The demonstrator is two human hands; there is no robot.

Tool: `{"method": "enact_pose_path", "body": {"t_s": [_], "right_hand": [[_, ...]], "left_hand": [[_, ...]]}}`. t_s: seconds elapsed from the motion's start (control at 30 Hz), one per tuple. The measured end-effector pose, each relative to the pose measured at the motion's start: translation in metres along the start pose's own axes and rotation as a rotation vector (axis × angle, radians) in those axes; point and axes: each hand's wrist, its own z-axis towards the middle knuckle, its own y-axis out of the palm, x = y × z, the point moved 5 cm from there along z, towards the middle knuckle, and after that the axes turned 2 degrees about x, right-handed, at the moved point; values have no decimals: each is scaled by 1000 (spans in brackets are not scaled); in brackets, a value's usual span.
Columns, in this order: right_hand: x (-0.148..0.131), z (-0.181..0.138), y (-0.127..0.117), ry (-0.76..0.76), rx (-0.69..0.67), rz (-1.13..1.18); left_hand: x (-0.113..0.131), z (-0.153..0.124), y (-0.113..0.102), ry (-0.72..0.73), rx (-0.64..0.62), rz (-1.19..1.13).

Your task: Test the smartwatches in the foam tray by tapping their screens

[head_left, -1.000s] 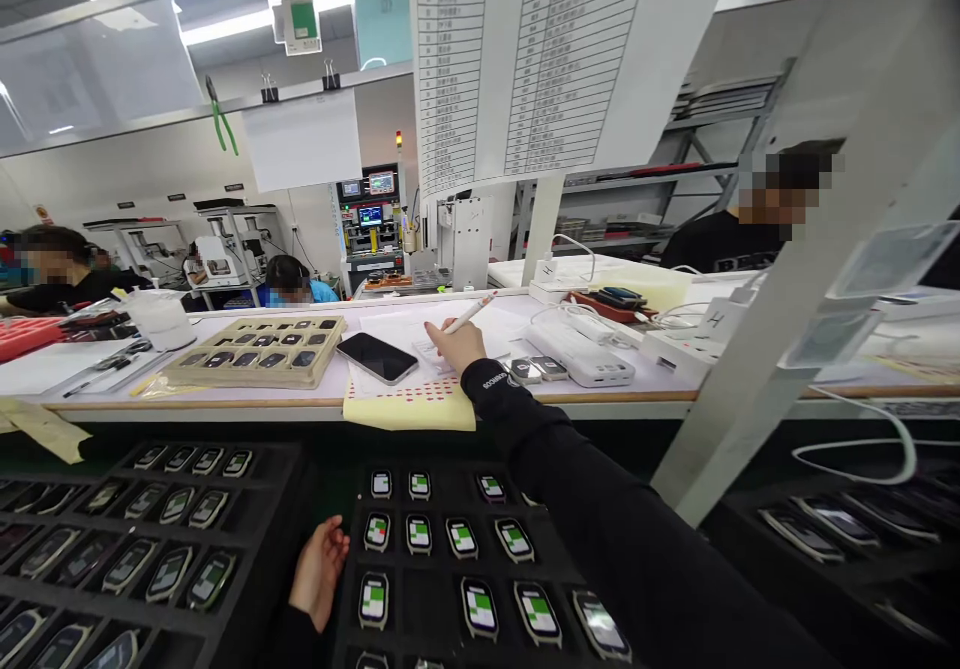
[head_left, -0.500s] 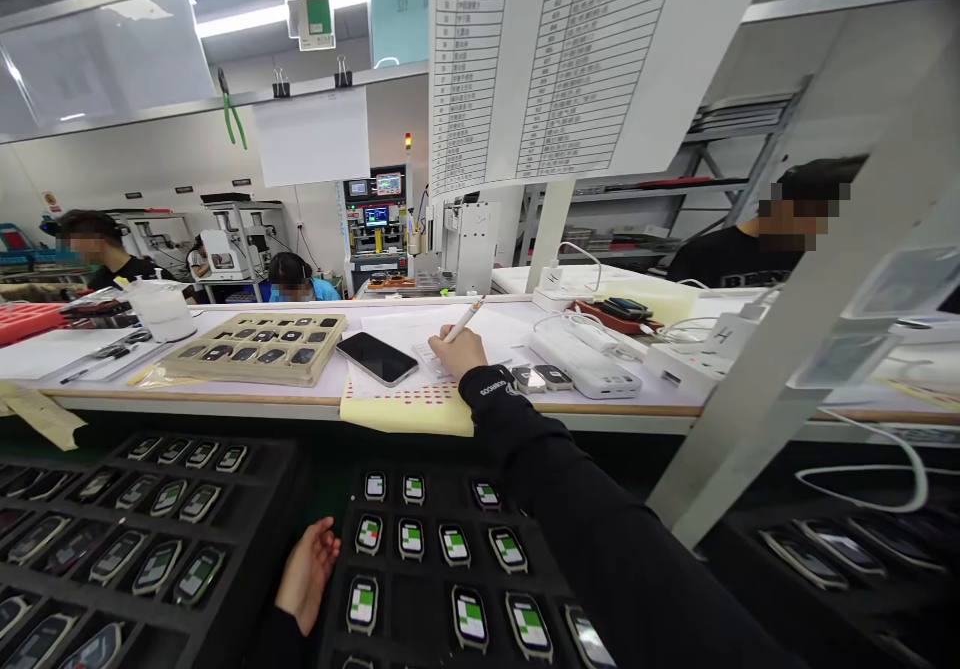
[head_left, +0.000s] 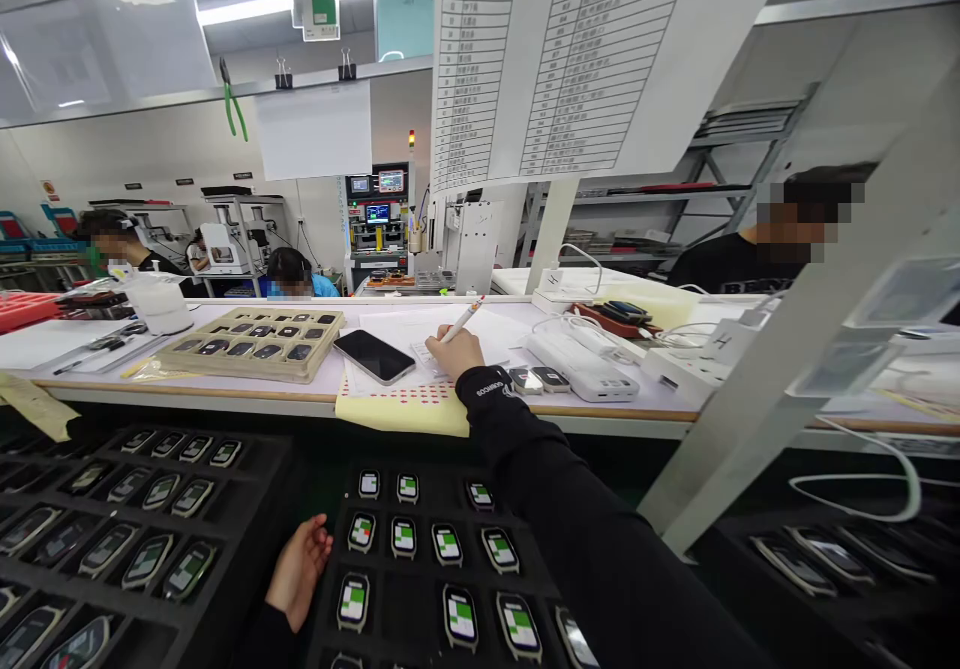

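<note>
My right hand (head_left: 453, 353) reaches across to the raised white shelf and is closed round a white pen (head_left: 465, 317), whose tip rests on a sheet of paper (head_left: 420, 334). A black phone (head_left: 373, 356) lies just left of that hand, and two small watch bodies (head_left: 537, 379) lie just right of it. My left hand (head_left: 300, 567) rests loosely curled and holding nothing on the left edge of a black foam tray (head_left: 420, 574) that holds several smartwatch bodies with green and white lit screens.
A beige tray (head_left: 251, 342) of dark watch bodies sits at the shelf's left. White power banks (head_left: 581, 367) and cables lie to the right. More black trays (head_left: 127, 539) of watches lie left and right (head_left: 840, 549). Other people sit beyond. A slanted white post (head_left: 757, 379) crosses on the right.
My view has shifted slightly, so everything sits a bit lower and to the left. My right hand keeps the pen on the paper. My left hand stays at the tray's edge.
</note>
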Motion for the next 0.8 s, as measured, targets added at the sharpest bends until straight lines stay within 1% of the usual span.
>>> {"method": "enact_pose_path", "body": {"t_s": [0.37,0.8], "right_hand": [[0,-3,-6,31,34,-6],[-6,-5,-7,21,13,-35]], "left_hand": [[0,2,0,2,-5,2],[3,-1,3,-1,-5,9]]}}
